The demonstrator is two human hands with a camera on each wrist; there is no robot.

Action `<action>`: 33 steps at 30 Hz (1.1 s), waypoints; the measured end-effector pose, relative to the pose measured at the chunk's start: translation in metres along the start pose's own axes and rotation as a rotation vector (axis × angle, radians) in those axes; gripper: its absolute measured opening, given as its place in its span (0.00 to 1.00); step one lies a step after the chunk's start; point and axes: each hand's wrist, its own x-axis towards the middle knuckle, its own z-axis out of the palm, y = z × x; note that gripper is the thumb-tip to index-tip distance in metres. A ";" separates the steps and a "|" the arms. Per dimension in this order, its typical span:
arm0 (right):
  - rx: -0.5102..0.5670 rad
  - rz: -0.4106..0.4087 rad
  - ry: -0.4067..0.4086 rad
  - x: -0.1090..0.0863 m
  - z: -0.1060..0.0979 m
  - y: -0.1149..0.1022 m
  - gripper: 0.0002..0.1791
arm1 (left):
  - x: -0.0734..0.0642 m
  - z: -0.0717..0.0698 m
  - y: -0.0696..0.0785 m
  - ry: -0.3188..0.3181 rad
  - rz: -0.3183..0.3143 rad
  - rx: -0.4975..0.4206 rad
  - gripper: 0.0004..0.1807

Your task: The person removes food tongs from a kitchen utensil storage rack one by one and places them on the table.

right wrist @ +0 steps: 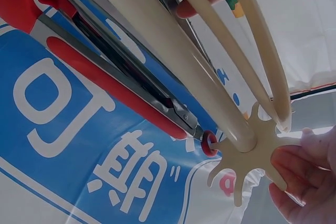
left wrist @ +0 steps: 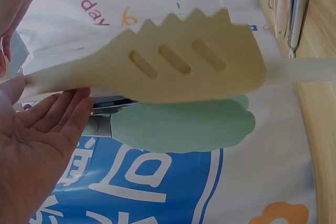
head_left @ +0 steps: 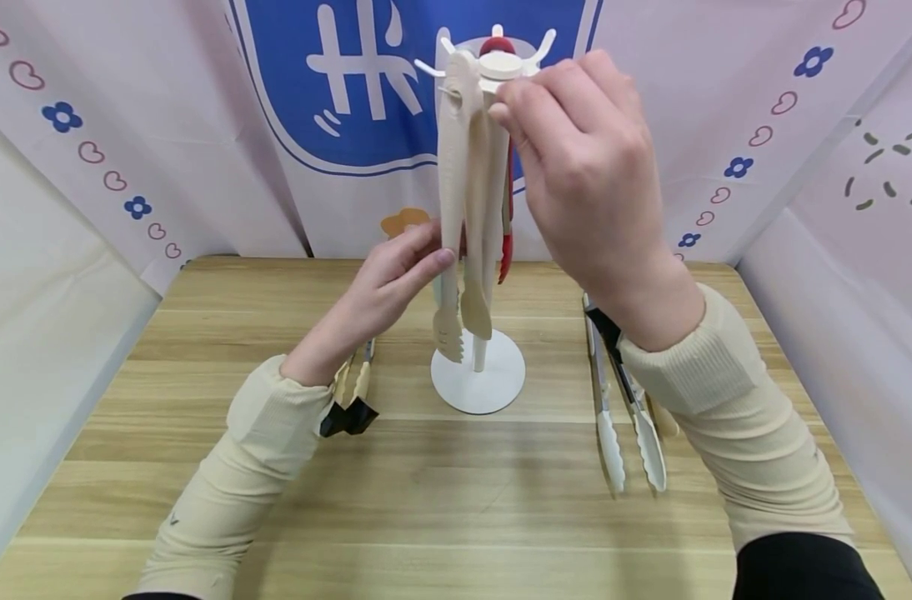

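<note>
A white rack (head_left: 480, 367) with a round base and a ring of hooks (right wrist: 239, 190) at its top stands on the table. From one hook hang beige tongs (head_left: 452, 175), their slotted, toothed head (left wrist: 184, 59) pointing down. My left hand (head_left: 399, 275) holds these tongs low on the arms, thumb in front and fingers behind. At the top, my right hand (head_left: 591, 158) pinches one of the hooks between thumb and fingers. Red-handled tongs (right wrist: 115, 87) hang by a red ring on the rack's far side, and green-headed tongs (left wrist: 184, 127) hang behind the beige ones.
Tongs with black tips (head_left: 360, 414) lie on the wooden table (head_left: 441, 517) at left, partly behind my left forearm. On the right lie tongs with pale scalloped heads (head_left: 649, 450), beside my right sleeve. A printed cloth (head_left: 366, 200) hangs right behind the rack.
</note>
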 end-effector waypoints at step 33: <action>0.023 -0.036 -0.078 0.006 -0.011 -0.001 0.15 | -0.005 -0.006 -0.015 -0.264 -0.047 -0.419 0.40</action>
